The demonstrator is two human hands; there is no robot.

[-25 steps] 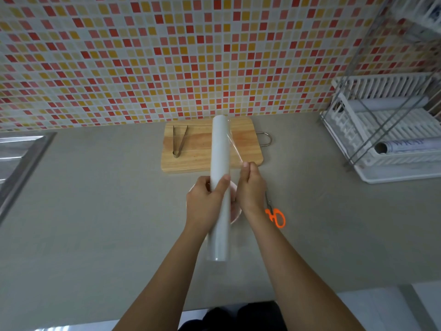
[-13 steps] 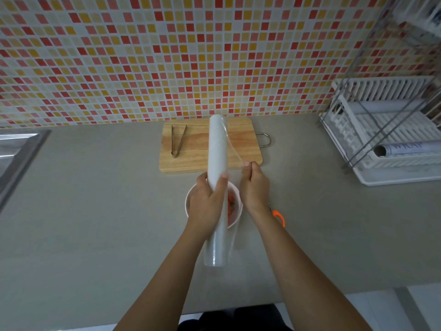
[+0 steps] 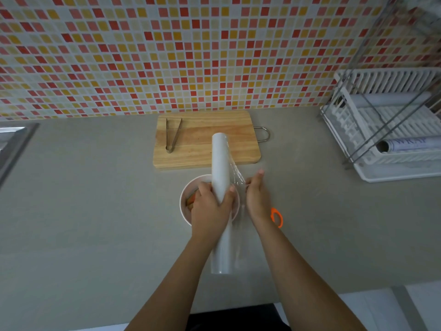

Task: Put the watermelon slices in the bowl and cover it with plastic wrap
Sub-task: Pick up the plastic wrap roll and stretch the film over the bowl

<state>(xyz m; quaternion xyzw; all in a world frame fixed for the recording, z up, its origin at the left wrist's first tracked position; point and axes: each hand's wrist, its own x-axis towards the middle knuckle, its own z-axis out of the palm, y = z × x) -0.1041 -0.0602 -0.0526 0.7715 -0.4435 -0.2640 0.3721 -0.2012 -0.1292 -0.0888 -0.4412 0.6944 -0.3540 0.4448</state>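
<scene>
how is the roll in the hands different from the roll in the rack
The held roll is plain white, with no print showing; the rack roll has blue lettering. The held roll points away from the person, above the bowl, gripped by the left hand while the right hand pulls clear film from it; the rack roll lies crosswise in the dish rack, untouched, with no film drawn out. Both are long cylinders.

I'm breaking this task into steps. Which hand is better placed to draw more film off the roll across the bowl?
Right. The right hand already pinches the loose film beside the roll, while the left hand grips the roll over the bowl.
</scene>
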